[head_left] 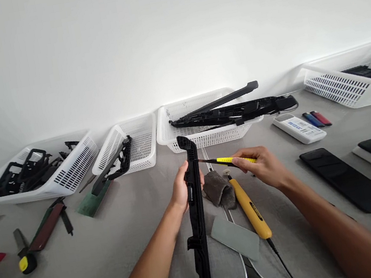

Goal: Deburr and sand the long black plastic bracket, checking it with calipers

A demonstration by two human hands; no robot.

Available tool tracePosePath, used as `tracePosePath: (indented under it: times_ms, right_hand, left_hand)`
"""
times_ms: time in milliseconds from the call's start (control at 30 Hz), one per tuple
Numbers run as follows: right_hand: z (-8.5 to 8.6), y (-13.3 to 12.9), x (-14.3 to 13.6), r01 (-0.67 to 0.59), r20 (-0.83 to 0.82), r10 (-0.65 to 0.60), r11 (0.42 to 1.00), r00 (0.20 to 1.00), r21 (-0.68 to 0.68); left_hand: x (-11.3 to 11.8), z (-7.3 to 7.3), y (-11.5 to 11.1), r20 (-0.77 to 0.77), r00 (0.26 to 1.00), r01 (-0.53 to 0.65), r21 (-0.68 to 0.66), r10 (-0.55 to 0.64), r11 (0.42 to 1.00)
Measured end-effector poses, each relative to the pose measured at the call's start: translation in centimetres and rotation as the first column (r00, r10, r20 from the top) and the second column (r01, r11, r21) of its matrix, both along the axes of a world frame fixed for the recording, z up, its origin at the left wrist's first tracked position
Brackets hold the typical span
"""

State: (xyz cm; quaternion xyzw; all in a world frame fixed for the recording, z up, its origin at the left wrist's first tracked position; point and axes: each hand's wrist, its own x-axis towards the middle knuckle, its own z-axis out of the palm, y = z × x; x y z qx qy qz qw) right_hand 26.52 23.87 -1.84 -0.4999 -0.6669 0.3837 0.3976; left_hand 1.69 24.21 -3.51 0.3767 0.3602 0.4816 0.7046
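My left hand [180,190] is wrapped round a long black plastic trim piece [196,214], held upright over the table with its curved end at the top. In my right hand [260,164] is a slim yellow-and-black craft knife [227,161]. Its blade points left and meets or nearly meets the edge of the trim piece; exact contact is too small to tell. Below the knife lie a crumpled grey-brown cloth [218,188], a yellow corded power tool [250,206] and a flat grey-green rectangular piece [235,237].
White baskets with black plastic parts line the wall: a left basket [66,179], a small basket [147,153], a middle basket [203,141] and a right basket [338,88]. A black phone [350,179], a white device [300,128] and a yellow-black knife [24,253] lie around.
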Motion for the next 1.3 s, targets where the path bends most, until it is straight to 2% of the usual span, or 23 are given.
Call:
tracePosePath:
  times_ms: [100,233,500,600,767,900,1067,1233,1300]
  right_hand:
    - [0.0,0.1,0.1,0.047,-0.009,-0.047,0.999,0.999,0.006]
    - [-0.1,0.2,0.5,0.007,-0.009,-0.007,1.0,1.0,-0.01]
    - [-0.2,0.2,1.3,0.051,-0.013,-0.052,0.998,0.999,-0.031]
    - [0.0,0.2,1.2,0.034,-0.01,-0.034,0.999,0.999,-0.031]
    - [0.2,0.1,1.1,0.125,-0.01,-0.125,0.992,0.992,0.012]
    - [0.3,0.0,0.8,0.079,-0.008,-0.079,0.997,0.997,0.0]
    - [0.4,0.0,0.5,0.163,-0.014,-0.163,0.986,0.987,0.02]
    - [0.3,0.0,0.5,0.068,-0.005,-0.069,0.998,0.998,-0.004]
    - [0.2,0.0,0.5,0.082,-0.001,-0.082,0.997,0.997,0.0]
  left_hand:
    - [0.0,-0.3,0.1,-0.024,1.0,0.006,0.007,-0.006,1.0]
    - [-0.1,-0.3,0.1,-0.027,1.0,0.016,0.01,-0.015,1.0]
    - [-0.6,-0.2,0.3,-0.081,0.979,0.181,-0.059,-0.185,0.982]
    - [-0.5,-0.3,0.3,-0.085,0.983,0.156,-0.072,-0.162,0.985]
    - [-0.3,-0.4,0.1,-0.079,0.992,0.092,-0.069,-0.098,0.993]
    - [-0.2,0.0,-0.1,-0.094,0.994,0.053,-0.048,-0.058,0.997]
    - [-0.2,0.7,-0.4,-0.108,0.993,0.05,-0.004,-0.05,0.999]
    - [-0.1,0.8,-0.5,-0.086,0.995,0.046,0.033,-0.043,0.998]
    - [0.0,0.6,-0.4,-0.093,0.995,0.029,0.035,-0.025,0.999]
